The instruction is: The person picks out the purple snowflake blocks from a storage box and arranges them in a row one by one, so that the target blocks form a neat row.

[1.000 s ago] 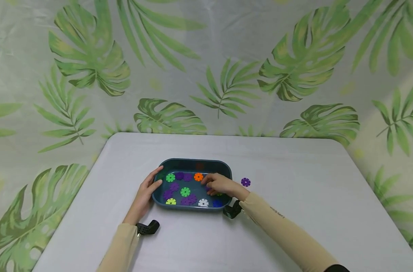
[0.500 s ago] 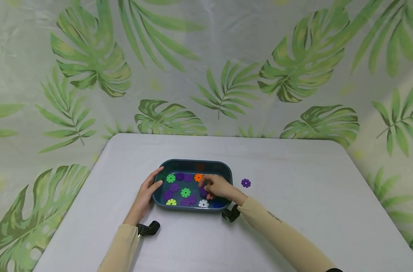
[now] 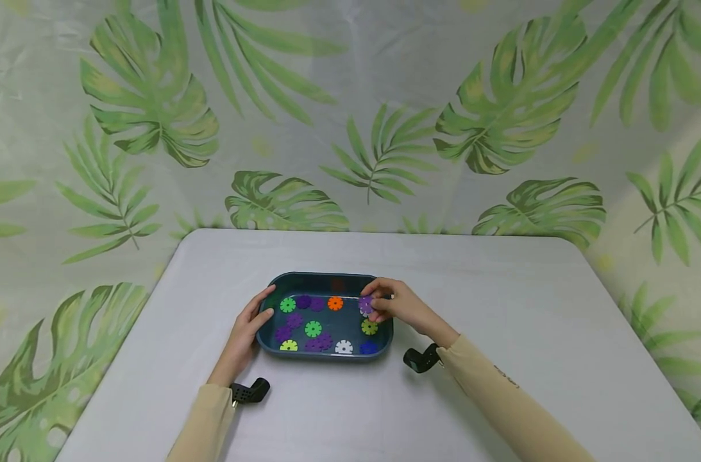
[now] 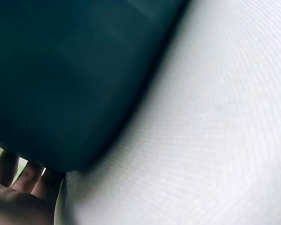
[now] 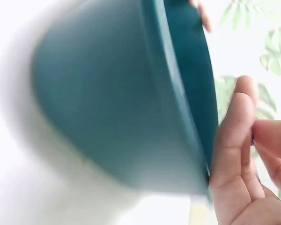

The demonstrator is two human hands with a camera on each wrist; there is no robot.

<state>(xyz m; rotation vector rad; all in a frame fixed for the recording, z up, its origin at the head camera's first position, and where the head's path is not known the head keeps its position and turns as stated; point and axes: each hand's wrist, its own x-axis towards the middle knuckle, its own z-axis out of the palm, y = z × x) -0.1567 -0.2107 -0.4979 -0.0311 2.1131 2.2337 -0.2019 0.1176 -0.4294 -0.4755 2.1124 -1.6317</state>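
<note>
A dark teal tray [image 3: 321, 357] stands on the table with flower-shaped plastic discs lying in it. My left hand [image 3: 246, 328] holds its left end, the thumb over the rim; in the left wrist view the fingers [image 4: 25, 180] show past the tray's edge. Over the right end of the tray, my right hand [image 3: 409, 308] pinches a purple disc [image 3: 365, 304] between thumb and fingers. Only a sliver of purple shows between the fingertips in the right wrist view. Just below that hand lies a yellow-green disc [image 3: 369, 326].
Inside the tray are several purple discs [image 3: 295, 320], two green ones [image 3: 313, 328], an orange disc [image 3: 335, 303], a white disc [image 3: 344, 346] and a blue disc [image 3: 369, 348]. A white cloth covers the table [image 3: 500, 289]. Behind it hangs a leaf-print curtain [image 3: 385, 154].
My right hand has risen from the tray's floor and moved right with a purple disc. The loose purple disc right of the tray is now out of sight. My left hand stays put.
</note>
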